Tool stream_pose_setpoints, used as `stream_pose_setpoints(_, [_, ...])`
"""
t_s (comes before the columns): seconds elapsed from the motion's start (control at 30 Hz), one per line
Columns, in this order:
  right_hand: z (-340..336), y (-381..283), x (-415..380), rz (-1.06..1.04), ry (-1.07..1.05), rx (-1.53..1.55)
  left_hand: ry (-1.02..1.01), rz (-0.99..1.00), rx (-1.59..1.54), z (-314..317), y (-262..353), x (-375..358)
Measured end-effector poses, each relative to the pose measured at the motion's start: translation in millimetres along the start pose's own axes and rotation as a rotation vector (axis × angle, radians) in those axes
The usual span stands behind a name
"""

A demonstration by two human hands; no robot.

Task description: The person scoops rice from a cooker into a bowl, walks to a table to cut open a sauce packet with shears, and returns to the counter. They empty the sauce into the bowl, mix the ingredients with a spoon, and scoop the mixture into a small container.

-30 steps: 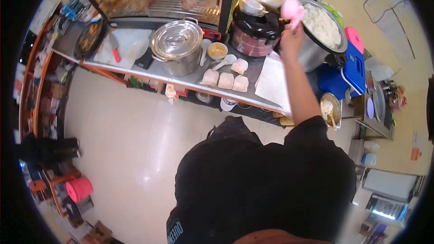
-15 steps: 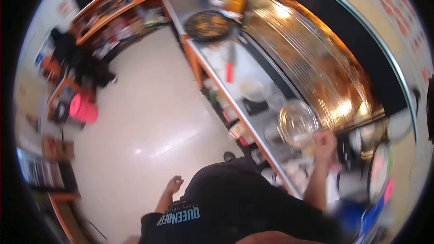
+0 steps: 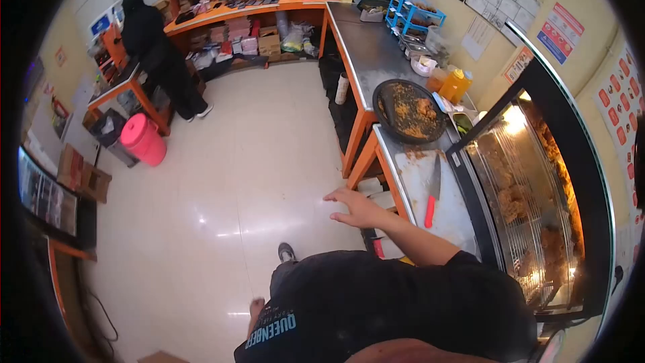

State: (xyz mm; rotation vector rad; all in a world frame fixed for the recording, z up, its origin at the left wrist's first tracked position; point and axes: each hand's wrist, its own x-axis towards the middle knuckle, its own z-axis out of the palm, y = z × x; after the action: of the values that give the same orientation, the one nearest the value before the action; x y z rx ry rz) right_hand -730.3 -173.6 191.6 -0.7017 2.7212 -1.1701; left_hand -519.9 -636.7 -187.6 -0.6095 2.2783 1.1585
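My right hand (image 3: 356, 208) reaches forward with fingers spread and nothing in it. It hovers over the floor just left of the counter's front edge, near a white cutting board (image 3: 410, 168). A knife with a red handle (image 3: 431, 198) lies on that board. My left hand (image 3: 256, 308) hangs low beside my black shirt; only a small part of it shows and its fingers are unclear. Beyond the board sits a round dark tray (image 3: 410, 111) holding fried crumbs.
A heated glass display case (image 3: 531, 208) with fried food fills the right. A steel counter (image 3: 366, 47) runs to the far corner with a blue rack (image 3: 415, 13) and yellow bottles (image 3: 455, 84). A pink bucket (image 3: 143, 138) stands left; another person in black (image 3: 153, 47) is at an orange table.
The view has swung left from the rice cooker and pots to the far counter. My right hand has let go of the pink scoop and the lid and is now empty.
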Motion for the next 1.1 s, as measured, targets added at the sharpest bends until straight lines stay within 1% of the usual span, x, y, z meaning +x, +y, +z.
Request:
stream_pose_setpoints(0.07, [9.9, 22.9, 34.6, 0.084, 0.013, 0.061, -0.076, -0.082, 0.132, -29.4, -7.8, 17.4])
stream_pose_setpoints(0.17, [-14.7, 52.9, 72.1, 0.219, 0.119, 0.019, -0.144, -0.122, 0.273, -81.9, 14.2, 59.7])
stream_pose_setpoints(0.2, [-22.3, 89.0, 82.7, 0.175, 0.215, 0.013, -0.153, -0.118, 0.313, -98.5, 29.7, 80.9])
stream_pose_setpoints(0.27, [-71.7, 119.8, 101.5, 0.462, 0.261, 0.149, -0.15, -0.101, 0.392, -128.3, 62.2, 129.0])
stream_pose_setpoints(0.33, [-145.1, 120.5, 128.1, 0.589, 0.368, 0.137, -0.108, -0.043, 0.494, -151.0, 100.3, 190.3])
stream_pose_setpoints(0.37, [-169.5, 173.2, 135.1, 0.509, 0.467, 0.119, -0.053, -0.001, 0.531, -166.3, 129.2, 224.3])
stream_pose_setpoints(0.4, [-209.7, 176.3, 151.4, 0.556, 0.526, 0.061, -0.012, 0.043, 0.534, -175.5, 162.1, 261.7])
stream_pose_setpoints(0.43, [-245.9, 204.7, 164.5, 0.536, 0.605, 0.021, 0.025, 0.083, 0.508, -183.3, 195.7, 296.8])
stream_pose_setpoints(0.47, [-285.9, 252.2, 177.7, 0.506, 0.652, 0.046, 0.048, 0.124, 0.449, -189.7, 233.6, 328.1])
stream_pose_setpoints(0.5, [-329.3, 289.6, 194.3, 0.455, 0.711, -0.025, 0.068, 0.166, 0.392, -196.4, 272.5, 358.9])
stream_pose_setpoints(0.53, [-377.3, 321.2, 212.8, 0.503, 0.756, -0.143, 0.099, 0.212, 0.287, -191.1, 316.4, 380.9])
stream_pose_setpoints(0.57, [-426.7, 383.5, 230.2, 0.584, 0.801, -0.198, 0.131, 0.257, 0.183, -181.9, 361.5, 396.0])
stream_pose_setpoints(0.6, [-474.3, 425.5, 252.7, 0.569, 0.864, -0.107, 0.166, 0.299, 0.085, -176.2, 401.9, 410.9])
stream_pose_setpoints(0.63, [-528.3, 467.6, 272.4, 0.509, 0.832, -0.043, 0.188, 0.406, 0.175, -167.6, 425.2, 435.2])
stream_pose_setpoints(0.67, [-565.2, 473.0, 294.8, 0.521, 0.914, -0.156, 0.138, 0.333, 0.101, -155.1, 471.6, 426.7])
stream_pose_setpoints(0.7, [-605.7, 517.4, 315.0, 0.49, 0.975, -0.158, 0.09, 0.302, 0.078, -143.7, 490.2, 432.7])
stream_pose_setpoints(0.73, [-644.9, 566.7, 336.1, 0.466, 1.033, -0.152, -0.006, 0.24, 0.115, -135.8, 499.3, 438.3])
stream_pose_setpoints(0.77, [-677.7, 596.7, 356.4, 0.482, 1.071, -0.235, -0.095, 0.486, 0.17, -131.5, 486.3, 446.7])
stream_pose_setpoints(0.8, [-707.5, 621.9, 374.2, 0.499, 1.109, -0.322, -0.278, 0.336, 0.2, -126.4, 478.7, 452.7])
stream_pose_setpoints(0.83, [-732.7, 646.4, 391.3, 0.517, 1.141, -0.411, -0.271, 0.211, 0.284, -123.7, 497.2, 445.2])
stream_pose_setpoints(0.87, [-758.4, 671.8, 409.2, 0.549, 1.131, -0.411, -0.228, 0.074, 0.329, -118.7, 524.2, 436.9])
stream_pose_setpoints(0.93, [-805.2, 715.4, 441.2, 0.602, 1.104, -0.424, -0.177, -0.099, 0.35, -99.7, 572.7, 430.6])
stream_pose_setpoints(1.03, [-847.7, 753.5, 475.5, 0.736, 1.013, -0.525, -0.103, -0.165, 0.31, -82.8, 631.0, 440.5])
stream_pose_setpoints(1.07, [-860.2, 762.4, 481.9, 0.741, 0.958, -0.506, -0.081, -0.175, 0.293, -78.4, 648.3, 443.9])
stream_pose_setpoints(1.1, [-865.7, 761.2, 488.6, 0.794, 0.967, -0.523, -0.066, -0.18, 0.277, -73.9, 665.0, 447.7])
